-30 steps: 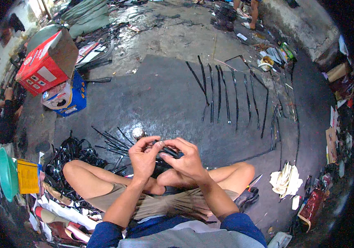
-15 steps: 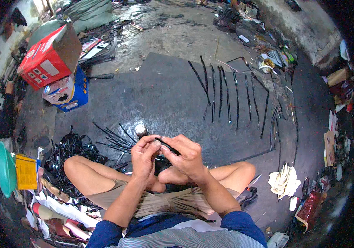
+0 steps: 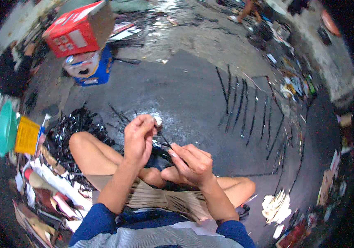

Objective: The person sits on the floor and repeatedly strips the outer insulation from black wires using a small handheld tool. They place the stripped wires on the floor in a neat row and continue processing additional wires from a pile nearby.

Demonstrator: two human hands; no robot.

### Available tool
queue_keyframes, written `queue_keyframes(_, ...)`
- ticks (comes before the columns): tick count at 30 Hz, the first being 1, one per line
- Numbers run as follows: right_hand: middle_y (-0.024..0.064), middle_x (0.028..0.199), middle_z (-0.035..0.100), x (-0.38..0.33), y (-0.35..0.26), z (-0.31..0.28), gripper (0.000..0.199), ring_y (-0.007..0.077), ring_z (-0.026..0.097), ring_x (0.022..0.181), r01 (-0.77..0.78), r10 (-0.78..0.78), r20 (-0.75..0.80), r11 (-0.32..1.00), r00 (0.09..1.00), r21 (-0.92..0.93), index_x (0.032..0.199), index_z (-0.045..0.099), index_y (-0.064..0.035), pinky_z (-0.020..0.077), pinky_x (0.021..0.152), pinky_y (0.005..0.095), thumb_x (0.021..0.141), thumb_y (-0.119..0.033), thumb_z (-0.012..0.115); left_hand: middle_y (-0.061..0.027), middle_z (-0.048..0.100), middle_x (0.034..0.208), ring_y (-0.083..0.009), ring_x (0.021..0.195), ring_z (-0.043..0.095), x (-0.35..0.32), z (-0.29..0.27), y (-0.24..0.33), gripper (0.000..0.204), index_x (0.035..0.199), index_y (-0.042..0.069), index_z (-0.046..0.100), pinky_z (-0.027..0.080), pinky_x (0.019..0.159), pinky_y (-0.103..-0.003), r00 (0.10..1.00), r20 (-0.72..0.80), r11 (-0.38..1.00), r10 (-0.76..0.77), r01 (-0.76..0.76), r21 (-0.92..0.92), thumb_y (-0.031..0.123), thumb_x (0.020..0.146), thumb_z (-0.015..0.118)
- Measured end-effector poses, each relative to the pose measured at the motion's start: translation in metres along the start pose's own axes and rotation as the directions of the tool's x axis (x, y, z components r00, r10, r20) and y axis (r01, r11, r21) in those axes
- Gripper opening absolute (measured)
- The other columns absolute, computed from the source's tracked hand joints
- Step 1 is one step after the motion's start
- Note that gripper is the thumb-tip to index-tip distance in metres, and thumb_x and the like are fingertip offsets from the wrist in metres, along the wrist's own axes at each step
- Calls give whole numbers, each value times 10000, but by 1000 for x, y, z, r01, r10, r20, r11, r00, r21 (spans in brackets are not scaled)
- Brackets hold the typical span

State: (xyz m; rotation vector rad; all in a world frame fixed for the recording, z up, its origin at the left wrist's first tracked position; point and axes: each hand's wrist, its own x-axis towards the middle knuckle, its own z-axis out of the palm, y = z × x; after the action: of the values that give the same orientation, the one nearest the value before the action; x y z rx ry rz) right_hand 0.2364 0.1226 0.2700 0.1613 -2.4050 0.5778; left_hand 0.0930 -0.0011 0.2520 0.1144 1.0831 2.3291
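Both hands, left hand (image 3: 139, 138) and right hand (image 3: 192, 162), are pinching one thin black strip (image 3: 165, 144) close together above your knees, so a loose pinch is risking it dropping into the black tangle (image 3: 74, 126) beside your left knee.

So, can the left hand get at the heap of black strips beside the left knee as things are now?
Probably yes. The left hand is raised in front of the body, pinching a thin black strip; the heap of black strips lies close beside the left knee, with nothing between.

A cluttered floor workshop; black strips (image 3: 243, 105) laid in rows on the dark mat (image 3: 193, 82) beyond the hands; a tangled black pile (image 3: 71, 124) left; red carton (image 3: 75, 31) farther off.
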Motion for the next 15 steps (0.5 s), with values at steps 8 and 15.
queue_keyframes(8, 85, 747, 698, -31, -13, 0, 190, 197, 666, 598, -212, 207, 53, 970, 977, 120, 936, 760, -14, 523, 548, 293, 758, -36, 822, -48, 644, 834, -125, 692, 587, 88, -103, 68, 49, 930, 22, 665, 493, 609, -247, 952, -271, 985, 141, -162, -57, 70, 934, 656)
queue_keyframes(15, 124, 777, 691, -105, -1, -23, 146, 241, 672, 635, -432, 394, 222, 887, 892, 161, 950, 748, -23, 525, 572, 336, 808, -43, 777, -43, 562, 715, -153, 590, 525, 169, -210, 39, 120, 838, 56, 616, 404, 482, -265, 837, -546, 1000, 22, -26, 1, 75, 880, 728)
